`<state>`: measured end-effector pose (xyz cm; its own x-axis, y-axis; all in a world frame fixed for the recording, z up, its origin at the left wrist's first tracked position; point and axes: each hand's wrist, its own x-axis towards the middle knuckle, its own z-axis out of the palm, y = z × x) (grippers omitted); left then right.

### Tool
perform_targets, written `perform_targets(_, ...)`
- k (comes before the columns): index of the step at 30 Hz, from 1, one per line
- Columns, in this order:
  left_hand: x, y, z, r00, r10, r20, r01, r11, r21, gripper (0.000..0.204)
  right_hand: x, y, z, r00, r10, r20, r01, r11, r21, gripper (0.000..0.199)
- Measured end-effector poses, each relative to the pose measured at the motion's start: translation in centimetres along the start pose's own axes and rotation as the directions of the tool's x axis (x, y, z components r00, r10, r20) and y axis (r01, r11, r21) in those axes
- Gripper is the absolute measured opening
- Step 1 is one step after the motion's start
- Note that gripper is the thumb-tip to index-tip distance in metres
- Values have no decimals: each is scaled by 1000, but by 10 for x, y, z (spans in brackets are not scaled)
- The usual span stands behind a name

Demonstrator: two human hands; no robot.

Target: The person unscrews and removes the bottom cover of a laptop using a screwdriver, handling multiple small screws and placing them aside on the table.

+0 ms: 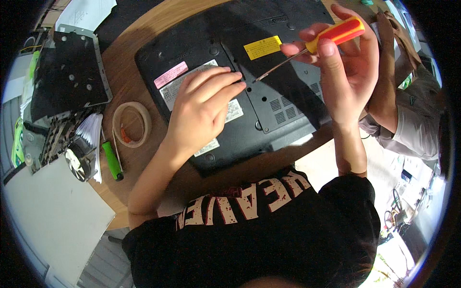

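A black laptop lies upside down on the wooden table, its underside showing pink, white and yellow labels and a vented cover panel. My right hand grips a screwdriver with a red and yellow handle, above the laptop's right part. The screwdriver's thin shaft slants down to the left, its tip close to a dark hole near the panel's edge; whether it touches I cannot tell. Resting on the laptop's white label, my left hand has its fingers stretched toward that tip and holds nothing I can see.
Left of the laptop lie a roll of tape and a green-handled screwdriver. Further left stand a small fan and a black panel with a metal edge. Another person's arm is at the right.
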<state>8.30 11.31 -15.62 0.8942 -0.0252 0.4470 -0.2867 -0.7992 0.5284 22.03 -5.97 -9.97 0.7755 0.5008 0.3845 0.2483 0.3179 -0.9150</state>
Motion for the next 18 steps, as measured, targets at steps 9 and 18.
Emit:
perform_targets(9,6,2,-2,999,-42,27,43,998,-40,31,14,23,-7,986,-45,160,53,998,-46,47)
perform_targets(18,8,1,-5,998,-49,44,51,997,-57,32,16,30,-9,960,-106,260,113,994,-12,49)
